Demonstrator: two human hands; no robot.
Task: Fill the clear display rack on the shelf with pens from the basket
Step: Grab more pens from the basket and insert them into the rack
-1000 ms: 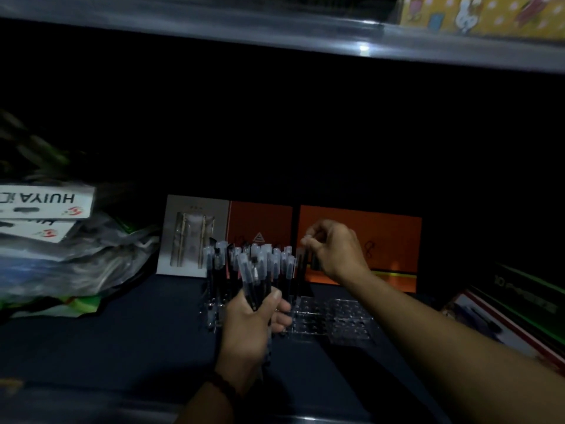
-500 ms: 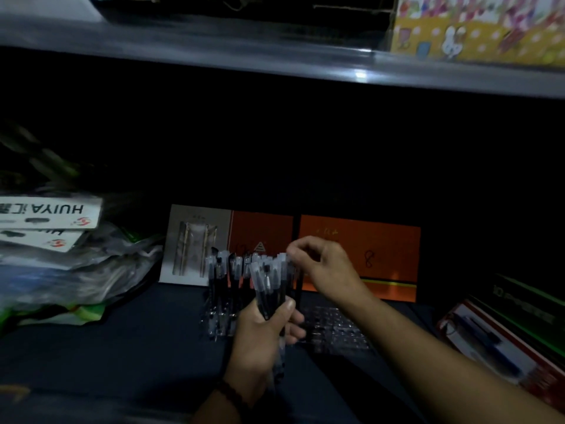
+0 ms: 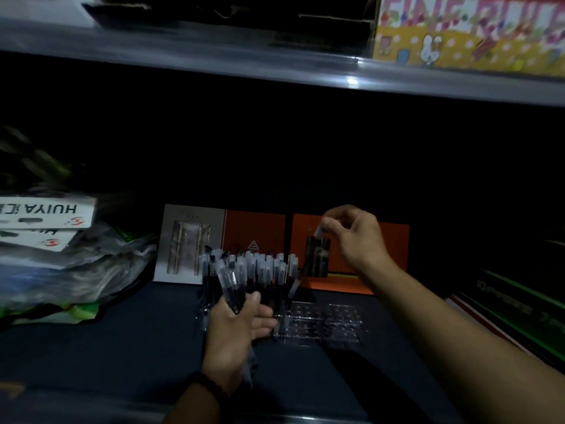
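1. Clear display rack sits on the dark shelf, its left part holding upright pens.
2. Left hand grips a pen bundle at the rack's front.
3. Right hand pinches one pen above the rack.

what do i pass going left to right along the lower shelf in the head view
HUIYA packets → grey card → left hand gripping a bundle of pens → right hand pinching a pen → green-striped box
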